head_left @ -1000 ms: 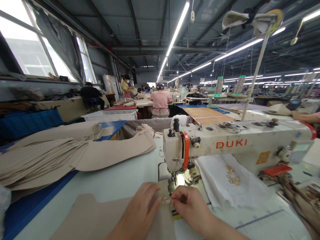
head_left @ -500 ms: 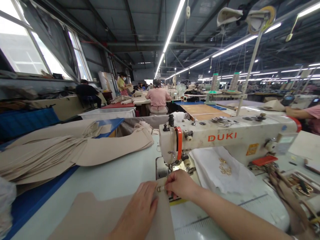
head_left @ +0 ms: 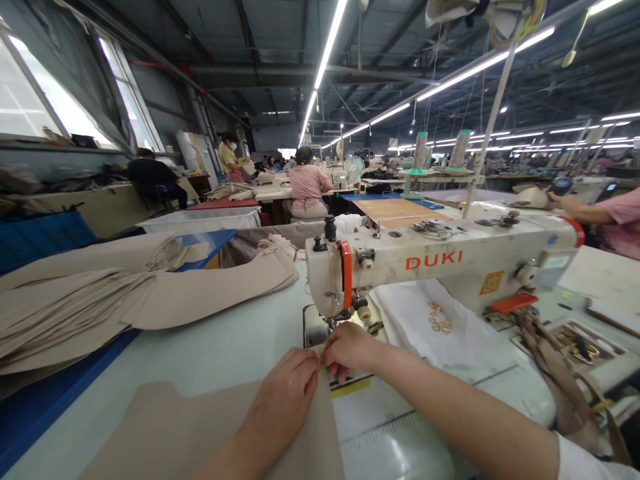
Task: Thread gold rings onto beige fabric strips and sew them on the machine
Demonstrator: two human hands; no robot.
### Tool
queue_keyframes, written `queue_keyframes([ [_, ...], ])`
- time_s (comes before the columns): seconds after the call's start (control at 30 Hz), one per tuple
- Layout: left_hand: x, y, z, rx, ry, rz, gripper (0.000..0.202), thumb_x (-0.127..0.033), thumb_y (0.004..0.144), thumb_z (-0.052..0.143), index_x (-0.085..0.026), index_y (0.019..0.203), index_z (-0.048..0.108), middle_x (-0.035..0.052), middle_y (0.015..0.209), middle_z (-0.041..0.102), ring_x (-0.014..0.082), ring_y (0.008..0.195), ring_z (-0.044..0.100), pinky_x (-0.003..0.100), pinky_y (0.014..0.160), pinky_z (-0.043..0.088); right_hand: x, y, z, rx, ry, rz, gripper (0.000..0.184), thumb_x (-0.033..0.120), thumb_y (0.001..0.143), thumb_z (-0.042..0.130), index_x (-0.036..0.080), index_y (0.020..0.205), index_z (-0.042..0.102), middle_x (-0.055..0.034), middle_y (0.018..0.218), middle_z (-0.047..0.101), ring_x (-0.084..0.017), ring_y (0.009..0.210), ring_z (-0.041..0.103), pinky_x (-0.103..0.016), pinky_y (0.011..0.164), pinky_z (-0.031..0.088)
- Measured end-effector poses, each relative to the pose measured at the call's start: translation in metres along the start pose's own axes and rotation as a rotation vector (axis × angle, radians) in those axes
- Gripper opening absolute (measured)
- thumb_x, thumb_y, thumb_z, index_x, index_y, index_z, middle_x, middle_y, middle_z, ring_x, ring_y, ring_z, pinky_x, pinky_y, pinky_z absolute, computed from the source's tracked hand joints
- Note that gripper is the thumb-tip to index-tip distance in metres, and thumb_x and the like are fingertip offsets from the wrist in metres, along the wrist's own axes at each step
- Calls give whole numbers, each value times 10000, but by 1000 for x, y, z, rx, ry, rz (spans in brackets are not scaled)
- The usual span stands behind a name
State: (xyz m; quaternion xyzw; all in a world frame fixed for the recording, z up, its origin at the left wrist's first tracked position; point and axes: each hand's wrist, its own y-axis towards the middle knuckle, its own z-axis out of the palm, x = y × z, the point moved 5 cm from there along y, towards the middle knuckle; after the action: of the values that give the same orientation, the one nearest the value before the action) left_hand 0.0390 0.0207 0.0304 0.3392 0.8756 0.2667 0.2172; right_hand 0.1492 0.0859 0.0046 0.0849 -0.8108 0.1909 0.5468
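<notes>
A white DUKI sewing machine [head_left: 450, 263] stands on the pale table [head_left: 220, 353]. A beige cut piece [head_left: 200, 427] lies in front of it, its far end at the needle. My left hand [head_left: 283, 397] lies flat on that piece, fingers stretched toward the presser foot. My right hand [head_left: 350, 347] is curled just under the needle head, fingers pinched on the piece's tip and a small metal ring I can barely see.
A stack of beige cut pieces [head_left: 100, 300] fills the left of the table. White paper with gold rings [head_left: 440, 320] lies under the machine arm. Straps and a parts tray [head_left: 575, 347] sit right. Other workers [head_left: 306, 190] sew beyond.
Both hands have slid forward to the needle, pushing the beige piece's tip under the machine head. My right hand now covers the small ring seen earlier. The view has tilted slightly down.
</notes>
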Motion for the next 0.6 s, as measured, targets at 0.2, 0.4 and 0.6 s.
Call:
queue_keyframes([
  [0.2,2,4,3,54,16,-12,238,-81,813,416,-206,712,592,41,712,665,183,700,643,290,657,558,1,-5,0,52,-203,8,222,76,660,566,183,467,539,39,417,564,-125,379,568,-200,427,454],
  [0.4,7,3,5,89,-13,-44,217,-75,798,440,-210,731,596,35,748,670,192,734,637,302,680,546,3,-49,-14,-105,-477,-285,150,73,759,554,179,727,655,-44,773,689,-209,795,638,-296,732,454],
  [0.6,8,1,6,82,-35,-58,222,-57,806,439,-203,738,592,31,750,653,191,742,625,301,690,528,-1,-112,-1,79,-1088,-920,178,171,949,472,147,1029,629,-75,928,660,-215,868,546,-326,784,424],
])
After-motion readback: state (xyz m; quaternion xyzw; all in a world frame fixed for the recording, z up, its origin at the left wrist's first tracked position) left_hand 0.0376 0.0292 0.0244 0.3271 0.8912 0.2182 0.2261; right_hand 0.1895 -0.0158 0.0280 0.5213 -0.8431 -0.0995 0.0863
